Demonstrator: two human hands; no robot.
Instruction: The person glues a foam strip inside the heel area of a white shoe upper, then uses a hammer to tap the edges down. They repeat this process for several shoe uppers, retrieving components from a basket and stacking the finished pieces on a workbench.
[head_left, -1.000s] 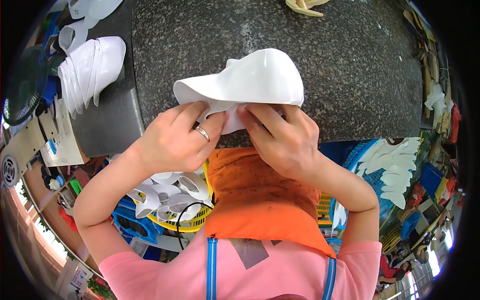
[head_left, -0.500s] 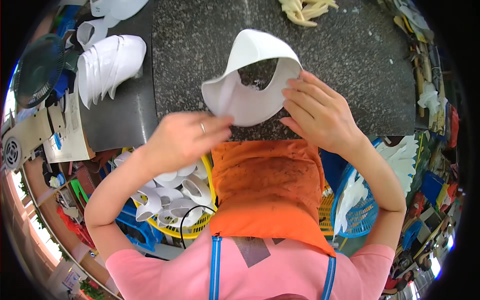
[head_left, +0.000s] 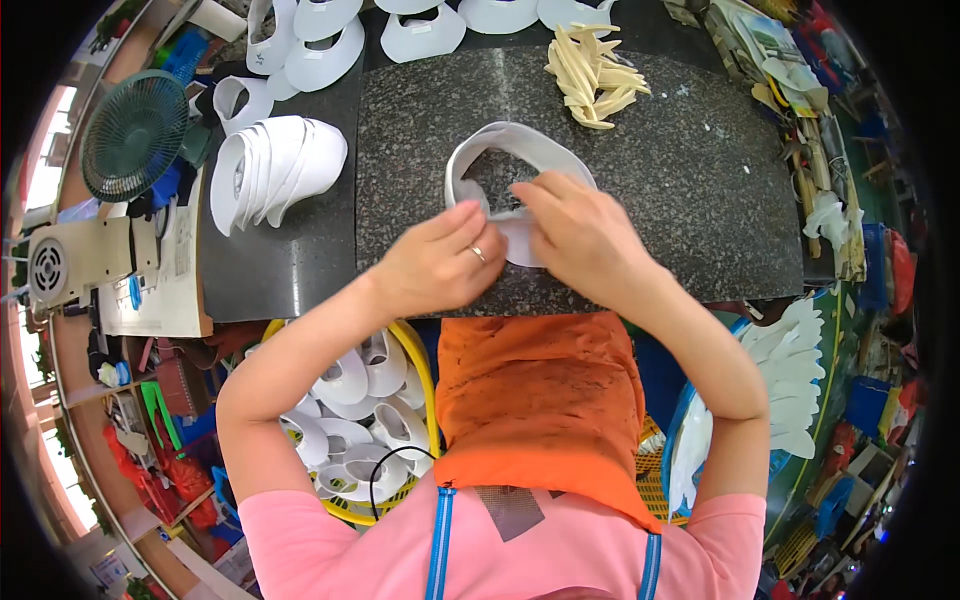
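A white shoe upper point(head_left: 515, 140), bent into an open loop, lies on the dark speckled work slab point(head_left: 680, 190) in front of me. My left hand point(head_left: 440, 262) is closed in a pinch on its near left edge, a ring on one finger. On the right, my right hand point(head_left: 585, 235) pinches the near part of the same upper, thumb and forefinger close to the opening. Fingertips of both hands nearly meet there, and they hide part of the near edge. Beyond the upper lies a pile of pale cream curved strips point(head_left: 590, 80).
A nested stack of white uppers point(head_left: 285, 165) stands at left, with more white pieces point(head_left: 425, 35) along the far side. A green fan point(head_left: 135, 135) is at far left. Below the slab are a yellow basket point(head_left: 425, 375) of uppers and a blue basket point(head_left: 680, 430) with white pieces.
The upper has been turned, with its near edge drawn in between my hands. My left hand has moved right onto it, and my right hand has shifted left. The view has tilted farther up.
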